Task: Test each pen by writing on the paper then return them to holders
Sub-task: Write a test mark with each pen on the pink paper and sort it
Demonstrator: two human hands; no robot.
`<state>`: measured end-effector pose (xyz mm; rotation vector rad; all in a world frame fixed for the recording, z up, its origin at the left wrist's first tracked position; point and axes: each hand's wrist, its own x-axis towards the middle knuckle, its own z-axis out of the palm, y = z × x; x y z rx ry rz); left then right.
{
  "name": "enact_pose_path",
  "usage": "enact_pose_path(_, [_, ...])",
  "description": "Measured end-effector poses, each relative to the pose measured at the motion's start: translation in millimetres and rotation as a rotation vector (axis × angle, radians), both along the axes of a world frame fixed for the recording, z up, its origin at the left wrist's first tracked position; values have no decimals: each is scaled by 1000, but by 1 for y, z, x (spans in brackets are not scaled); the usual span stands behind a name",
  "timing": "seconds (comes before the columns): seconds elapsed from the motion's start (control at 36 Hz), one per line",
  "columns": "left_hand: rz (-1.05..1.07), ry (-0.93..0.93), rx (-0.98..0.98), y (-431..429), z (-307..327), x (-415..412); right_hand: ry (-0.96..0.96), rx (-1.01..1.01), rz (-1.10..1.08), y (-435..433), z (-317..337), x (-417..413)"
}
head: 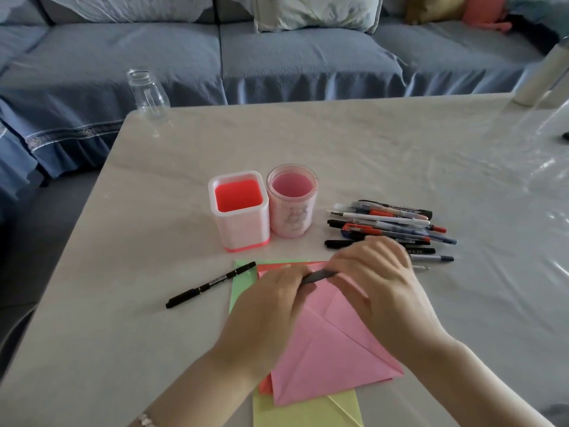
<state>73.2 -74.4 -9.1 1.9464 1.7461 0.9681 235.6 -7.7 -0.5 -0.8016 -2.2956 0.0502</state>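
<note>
left hand point(271, 300) and right hand point(378, 282) each curl their fingers point(294, 280) round an end of one dark pen point(318, 276), just above the pink paper point(323, 349). likely uncapping: pull straight apart, gently.

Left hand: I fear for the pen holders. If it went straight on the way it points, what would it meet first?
Probably the right hand, gripping the same dark pen as the left hand; the pen pile lies beyond.
</note>
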Motion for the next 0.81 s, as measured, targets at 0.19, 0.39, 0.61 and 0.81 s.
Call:
enact_pose_path(0.19, [37, -294, -67, -10, 2, -1, 655, -831, -314, -2, 7, -16])
enact_pose_path(0.39, [-217, -239, -131, -10, -2, 1, 696, -1236, -162, -24, 0, -47])
enact_pose_path(0.61, [-175, -219, -124, -12, -11, -5, 722, -1159, -259, -26, -12, -60])
enact_pose_path(0.81, [-27, -43, -69, -11, -23, -18, 976, -1128, -212, -15, 8, -49])
